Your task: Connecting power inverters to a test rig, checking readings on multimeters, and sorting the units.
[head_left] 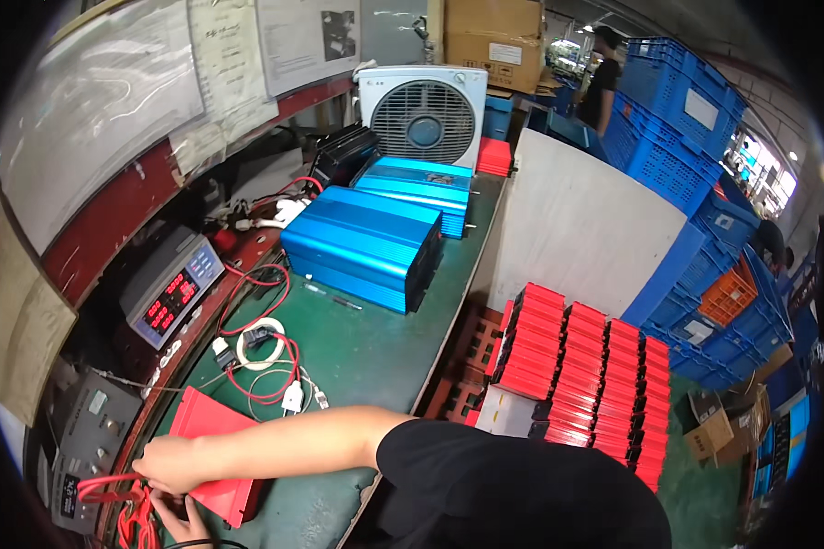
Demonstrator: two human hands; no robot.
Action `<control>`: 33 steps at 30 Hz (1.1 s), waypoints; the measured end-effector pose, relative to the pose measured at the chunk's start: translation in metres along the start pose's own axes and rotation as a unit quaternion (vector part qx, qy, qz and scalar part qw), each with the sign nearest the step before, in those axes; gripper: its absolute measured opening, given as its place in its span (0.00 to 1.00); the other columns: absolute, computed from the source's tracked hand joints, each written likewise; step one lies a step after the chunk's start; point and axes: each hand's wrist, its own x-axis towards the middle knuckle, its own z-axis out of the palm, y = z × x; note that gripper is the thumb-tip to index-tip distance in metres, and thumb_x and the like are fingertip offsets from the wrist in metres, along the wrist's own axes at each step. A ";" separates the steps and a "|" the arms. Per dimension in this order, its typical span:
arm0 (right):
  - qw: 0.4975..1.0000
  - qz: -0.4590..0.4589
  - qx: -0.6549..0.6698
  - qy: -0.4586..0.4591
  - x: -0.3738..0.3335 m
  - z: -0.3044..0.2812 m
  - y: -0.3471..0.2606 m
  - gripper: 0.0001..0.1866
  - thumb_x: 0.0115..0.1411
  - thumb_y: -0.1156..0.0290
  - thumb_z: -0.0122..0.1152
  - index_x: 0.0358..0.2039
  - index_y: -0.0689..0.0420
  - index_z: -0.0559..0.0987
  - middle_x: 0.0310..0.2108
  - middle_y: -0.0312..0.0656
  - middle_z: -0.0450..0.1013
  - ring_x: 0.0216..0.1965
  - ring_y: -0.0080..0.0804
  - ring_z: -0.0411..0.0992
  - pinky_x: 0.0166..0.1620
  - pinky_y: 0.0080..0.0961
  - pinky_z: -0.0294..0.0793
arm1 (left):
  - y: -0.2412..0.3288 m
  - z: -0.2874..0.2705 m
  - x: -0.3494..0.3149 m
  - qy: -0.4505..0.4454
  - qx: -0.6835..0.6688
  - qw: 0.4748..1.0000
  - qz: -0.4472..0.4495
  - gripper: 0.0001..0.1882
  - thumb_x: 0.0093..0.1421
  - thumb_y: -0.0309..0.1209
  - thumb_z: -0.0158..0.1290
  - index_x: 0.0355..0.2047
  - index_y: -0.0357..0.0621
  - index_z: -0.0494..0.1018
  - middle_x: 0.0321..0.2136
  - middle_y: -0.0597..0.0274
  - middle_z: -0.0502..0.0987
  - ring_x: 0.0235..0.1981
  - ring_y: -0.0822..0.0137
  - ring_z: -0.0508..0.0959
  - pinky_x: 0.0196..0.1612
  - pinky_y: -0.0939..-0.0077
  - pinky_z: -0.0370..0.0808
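Note:
A red metal-cased box, like a power inverter, lies on the green bench top. My right hand is at its near-left end, the bare forearm crossing over the box. The fingers of that hand are bent closed around the end of a red cable; the exact grip point is partly hidden. Just below, at the picture's lower edge, my left hand shows thumb and a finger apart beside the red cables and the box's end. A black cable runs by it.
Blue metal-cased units and a fan stand farther along the bench. A lit digital meter and a grey instrument line the left. Stacked red boxes and blue crates are right. Cables lie mid-bench. Another person stands far back.

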 end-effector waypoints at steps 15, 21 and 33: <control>1.000 -0.024 0.004 -0.001 -0.002 -0.001 -0.003 0.13 0.56 0.65 0.60 0.33 0.63 0.75 0.23 0.54 0.75 0.29 0.57 0.76 0.34 0.50 0.74 | -0.004 -0.009 0.017 -0.099 0.087 0.990 -0.040 0.16 0.68 0.28 0.47 0.53 0.32 0.65 0.38 0.60 0.70 0.35 0.71 0.69 0.38 0.80 0.66; 0.999 -0.037 0.023 0.000 0.000 0.005 -0.009 0.13 0.56 0.64 0.60 0.33 0.63 0.75 0.24 0.54 0.75 0.30 0.57 0.76 0.34 0.51 0.74 | 0.038 0.004 0.001 0.049 0.182 0.977 0.095 0.20 0.67 0.27 0.45 0.57 0.31 0.65 0.45 0.50 0.71 0.43 0.62 0.72 0.48 0.71 0.69; 0.990 0.011 0.050 -0.133 0.002 -0.017 -0.005 0.16 0.60 0.59 0.53 0.40 0.59 0.75 0.35 0.55 0.78 0.39 0.57 0.76 0.42 0.50 0.75 | 0.094 -0.002 0.011 -0.015 0.172 0.974 0.150 0.10 0.61 0.27 0.54 0.42 0.37 0.76 0.41 0.45 0.78 0.44 0.45 0.77 0.49 0.57 0.72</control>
